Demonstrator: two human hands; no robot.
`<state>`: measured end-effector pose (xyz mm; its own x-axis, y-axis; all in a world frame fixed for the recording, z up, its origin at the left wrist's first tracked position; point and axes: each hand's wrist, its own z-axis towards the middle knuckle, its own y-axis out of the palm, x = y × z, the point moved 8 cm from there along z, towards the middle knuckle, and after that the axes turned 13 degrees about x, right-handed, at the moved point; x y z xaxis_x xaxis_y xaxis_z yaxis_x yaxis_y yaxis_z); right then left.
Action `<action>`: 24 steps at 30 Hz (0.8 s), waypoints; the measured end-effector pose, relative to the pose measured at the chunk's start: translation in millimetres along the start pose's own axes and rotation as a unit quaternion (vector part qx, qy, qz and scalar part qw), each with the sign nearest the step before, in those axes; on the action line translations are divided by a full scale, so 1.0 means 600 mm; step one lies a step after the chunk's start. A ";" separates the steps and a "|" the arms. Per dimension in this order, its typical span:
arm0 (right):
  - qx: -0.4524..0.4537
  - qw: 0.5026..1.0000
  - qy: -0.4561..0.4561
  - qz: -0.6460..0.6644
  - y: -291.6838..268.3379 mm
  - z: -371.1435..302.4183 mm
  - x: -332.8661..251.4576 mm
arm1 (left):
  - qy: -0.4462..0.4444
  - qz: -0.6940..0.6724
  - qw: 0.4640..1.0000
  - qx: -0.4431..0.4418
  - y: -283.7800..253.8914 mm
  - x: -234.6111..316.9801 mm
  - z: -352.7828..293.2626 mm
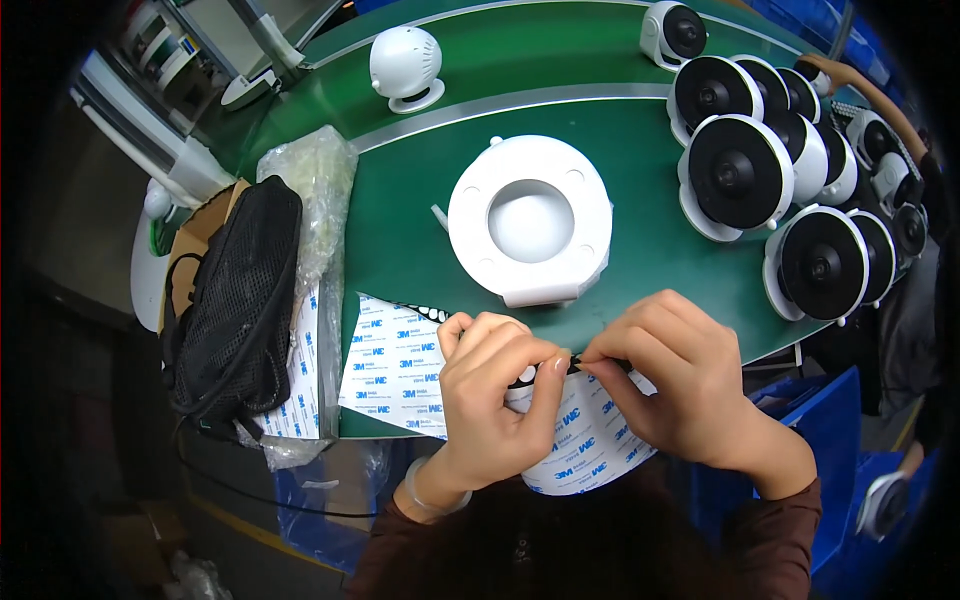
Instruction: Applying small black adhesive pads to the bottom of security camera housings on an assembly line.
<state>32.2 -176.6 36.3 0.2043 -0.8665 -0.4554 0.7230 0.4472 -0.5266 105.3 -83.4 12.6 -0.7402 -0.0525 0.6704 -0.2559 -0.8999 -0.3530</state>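
Observation:
A bent sheet of adhesive stickers (pixel 390 362), white with blue print on its backing, hangs over the table's near edge. Its dark upper edge carries white round spots. My left hand (pixel 497 395) is closed on this edge, thumb and forefinger pinched together. Close beside it, my right hand (pixel 680 375) pinches the same dark edge; any small piece between those fingertips is too small to make out. Just beyond my hands, a white round camera housing (pixel 472 205) lies with its ring-shaped base up, a round opening in the middle.
Several white cameras with black fronts (pixel 738 172) crowd the right side of the green table (pixel 400 200). Another white camera (pixel 405 62) stands at the back. At left lie a black mesh pouch (pixel 240 300) and plastic wrap (pixel 315 200). Another person's hand (pixel 840 75) reaches in at far right.

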 end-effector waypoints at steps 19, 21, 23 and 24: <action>0.037 0.995 0.018 0.091 -0.013 0.045 -0.010 | -0.051 0.002 0.993 0.105 -0.031 -0.049 -0.008; 0.033 0.996 0.044 0.064 0.010 0.060 -0.002 | -0.059 -0.043 0.993 0.097 -0.022 -0.044 -0.001; 0.039 0.997 0.064 0.032 0.032 0.076 0.006 | -0.067 -0.088 0.990 0.085 -0.010 -0.041 0.005; 0.036 0.997 0.064 0.033 0.033 0.081 0.004 | -0.064 -0.085 0.990 0.091 -0.010 -0.040 0.004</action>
<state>79.1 -180.4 59.4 0.1709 -0.7987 -0.5770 0.7576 0.4809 -0.4413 126.1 -78.0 0.1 -0.6082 0.0615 0.7914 -0.2450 -0.9629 -0.1135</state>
